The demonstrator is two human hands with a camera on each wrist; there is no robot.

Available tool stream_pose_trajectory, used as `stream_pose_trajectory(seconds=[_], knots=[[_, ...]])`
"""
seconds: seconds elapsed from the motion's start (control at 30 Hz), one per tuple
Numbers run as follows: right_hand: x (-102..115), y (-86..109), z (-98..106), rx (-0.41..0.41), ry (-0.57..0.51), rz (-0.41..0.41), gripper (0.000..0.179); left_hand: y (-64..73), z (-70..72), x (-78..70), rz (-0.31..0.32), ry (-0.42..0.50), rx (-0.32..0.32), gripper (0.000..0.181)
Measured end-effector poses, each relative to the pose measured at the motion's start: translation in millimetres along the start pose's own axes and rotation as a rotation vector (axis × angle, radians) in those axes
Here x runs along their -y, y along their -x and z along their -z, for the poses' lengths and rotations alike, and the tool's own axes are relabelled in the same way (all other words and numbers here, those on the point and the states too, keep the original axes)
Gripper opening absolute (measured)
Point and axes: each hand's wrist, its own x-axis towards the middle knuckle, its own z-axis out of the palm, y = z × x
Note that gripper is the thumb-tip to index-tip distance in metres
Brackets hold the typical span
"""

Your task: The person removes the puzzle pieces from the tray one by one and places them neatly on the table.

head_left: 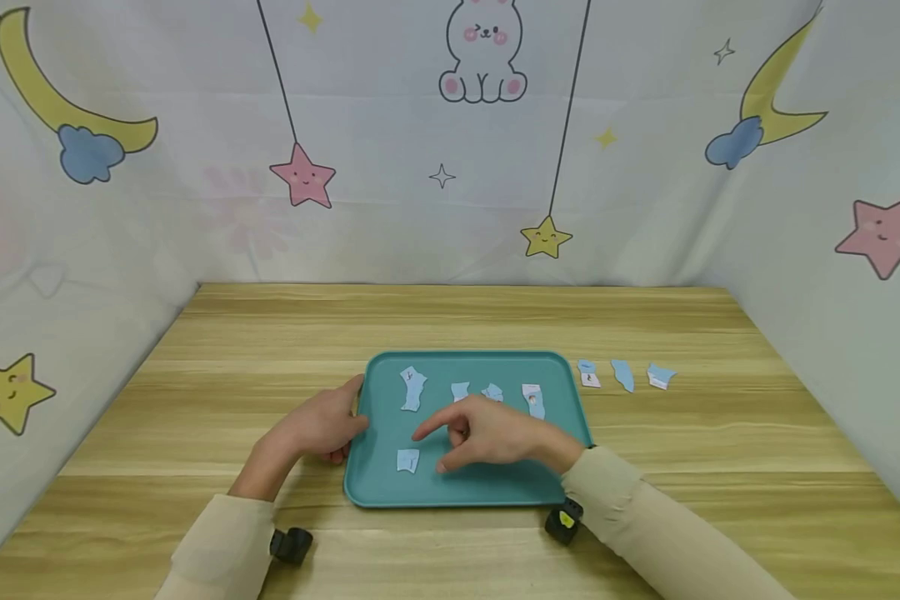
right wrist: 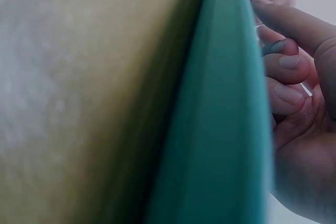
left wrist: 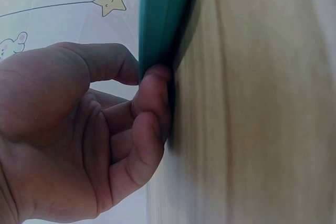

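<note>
A teal tray [head_left: 495, 493] lies on the wooden table. My left hand [head_left: 330, 422] grips its left rim, thumb on the inner side and fingertips [left wrist: 157, 85] low against the outer wall. Over the tray's middle hovers my right hand [head_left: 487, 433], index finger and thumb extended, the other fingers curled, nothing visible between them. Just below the index fingertip lies a small light-blue torn paper piece [head_left: 408, 460]. Along the tray's far half are a long torn piece [head_left: 412, 390], two smaller pieces partly behind the hand, and a piece with a printed picture [head_left: 532, 400].
Three more torn paper pieces [head_left: 622, 375] lie in a row on the table [head_left: 720, 433], right of the tray. A printed cloth [head_left: 390, 225] with stars, moons and a rabbit hangs around the back and sides.
</note>
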Motion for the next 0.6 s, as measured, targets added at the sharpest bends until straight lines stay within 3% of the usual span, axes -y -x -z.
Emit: stream_pose_trajectory(seconds=[0.6], knots=[[4.9, -16.4, -9.6, -0.025, 0.119, -0.014, 0.038, 0.7, 0.3, -0.4, -0.001, -0.001, 0.002, 0.076]])
